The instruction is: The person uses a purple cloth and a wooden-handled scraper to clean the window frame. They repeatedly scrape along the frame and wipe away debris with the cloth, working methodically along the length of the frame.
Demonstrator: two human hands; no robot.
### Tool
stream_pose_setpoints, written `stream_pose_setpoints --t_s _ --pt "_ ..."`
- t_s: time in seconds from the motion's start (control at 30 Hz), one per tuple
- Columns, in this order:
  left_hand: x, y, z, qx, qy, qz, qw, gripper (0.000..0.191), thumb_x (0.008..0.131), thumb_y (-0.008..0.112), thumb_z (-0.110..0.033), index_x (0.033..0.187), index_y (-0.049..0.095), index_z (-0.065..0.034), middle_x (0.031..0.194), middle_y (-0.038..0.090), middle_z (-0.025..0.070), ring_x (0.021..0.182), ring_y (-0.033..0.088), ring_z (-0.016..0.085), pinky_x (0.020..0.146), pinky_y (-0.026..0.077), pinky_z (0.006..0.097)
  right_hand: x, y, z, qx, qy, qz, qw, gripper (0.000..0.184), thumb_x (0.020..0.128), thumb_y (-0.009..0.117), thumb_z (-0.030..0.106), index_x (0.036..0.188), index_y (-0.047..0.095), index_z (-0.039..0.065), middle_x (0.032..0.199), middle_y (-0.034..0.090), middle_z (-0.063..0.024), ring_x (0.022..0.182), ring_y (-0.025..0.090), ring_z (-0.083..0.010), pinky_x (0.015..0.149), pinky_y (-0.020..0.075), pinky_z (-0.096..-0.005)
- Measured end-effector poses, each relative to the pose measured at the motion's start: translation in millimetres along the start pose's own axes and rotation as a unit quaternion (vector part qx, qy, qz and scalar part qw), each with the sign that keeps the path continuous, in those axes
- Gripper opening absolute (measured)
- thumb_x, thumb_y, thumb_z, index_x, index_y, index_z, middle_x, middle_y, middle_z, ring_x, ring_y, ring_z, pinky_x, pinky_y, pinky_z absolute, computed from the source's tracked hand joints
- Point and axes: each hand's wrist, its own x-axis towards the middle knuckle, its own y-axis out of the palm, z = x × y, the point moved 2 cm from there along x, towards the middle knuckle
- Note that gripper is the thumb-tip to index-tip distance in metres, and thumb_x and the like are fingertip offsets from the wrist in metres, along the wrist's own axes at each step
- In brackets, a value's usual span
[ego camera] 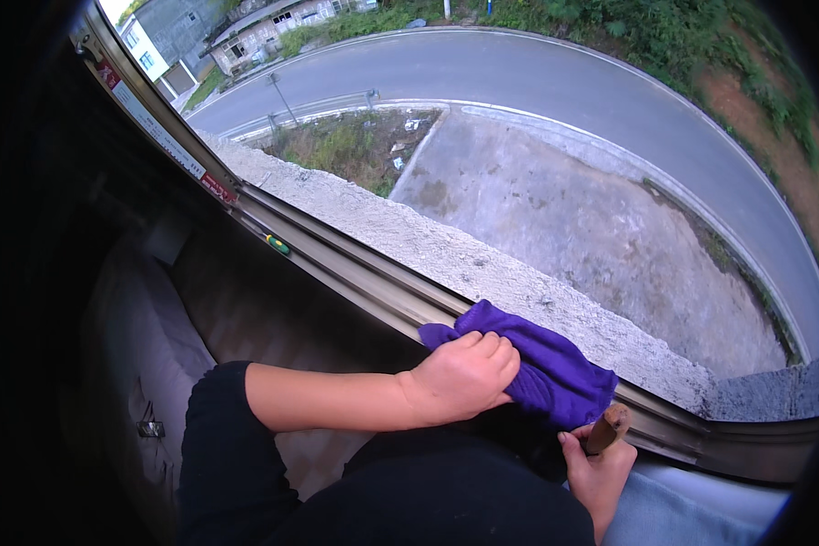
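A purple cloth (pixel 546 362) lies bunched over the metal track of a window sill (pixel 382 300). My left hand (pixel 467 372) grips the cloth's near left part, with its fingers folded into the fabric. Just below the cloth's right end, my right hand (pixel 600 461) is closed around a brown wooden handle (pixel 607 428) whose rounded end points up; whatever the handle belongs to is hidden. A screwdriver with a green and yellow handle (pixel 278 244) rests in the track, up and left of the cloth.
The window frame's side post (pixel 157 123) bears a label strip. Outside, a rough concrete ledge (pixel 409 239) runs along the track, with a paved area and a curved road (pixel 519 68) far below. Light blue fabric (pixel 676 512) lies at the lower right, inside the window.
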Motion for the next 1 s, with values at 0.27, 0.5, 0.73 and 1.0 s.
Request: stream_pose_setpoints --t_s 0.27,0.5,0.73,1.0 --pt "-40.0 -32.5 66.6 0.085 -0.043 0.059 0.994 0.056 0.062 0.078 -0.037 0.102 0.061 -0.0016 0.092 0.059 0.0098 0.088 0.059 0.026 0.087 0.046 0.0373 3.5 9.2 34.7 0.097 0.044 -0.011 0.994 0.011 0.083 0.075 0.007 0.086 0.067 0.0 0.075 0.065 -0.0069 0.065 0.063 -0.0138 0.06 0.0494 -0.0275" --pt "-34.9 -37.7 104.5 0.072 0.078 0.125 0.986 0.043 0.061 0.08 -0.043 0.082 0.058 -0.0119 0.079 0.057 0.0042 0.074 0.059 0.022 0.061 0.049 0.0337 -9.2 -20.0 39.1 0.068 -0.004 -0.105 0.992 0.007 0.08 0.074 0.003 0.082 0.068 0.002 0.078 0.067 -0.0085 0.065 0.063 -0.0156 0.063 0.0501 -0.0252" --pt "-30.0 -34.7 118.7 0.081 0.203 0.09 0.972 0.039 0.068 0.071 -0.048 0.07 0.054 -0.0125 0.066 0.053 0.0028 0.061 0.057 0.021 0.053 0.046 0.0352 -40.1 -56.0 8.0 0.15 0.068 -0.29 0.943 0.003 0.083 0.068 -0.002 0.084 0.067 0.0 0.081 0.068 -0.0064 0.071 0.062 -0.0105 0.064 0.0482 -0.0209" --pt "-10.1 -67.7 99.4 0.114 0.256 0.084 0.956 0.034 0.059 0.073 -0.035 0.061 0.046 -0.0147 0.057 0.046 0.0 0.053 0.054 0.018 0.046 0.042 0.0332 -55.2 -93.7 -27.0 0.148 0.01 -0.389 0.909 0.005 0.086 0.065 -0.003 0.091 0.064 -0.003 0.081 0.07 -0.0112 0.073 0.064 -0.0125 0.072 0.0501 -0.0224"
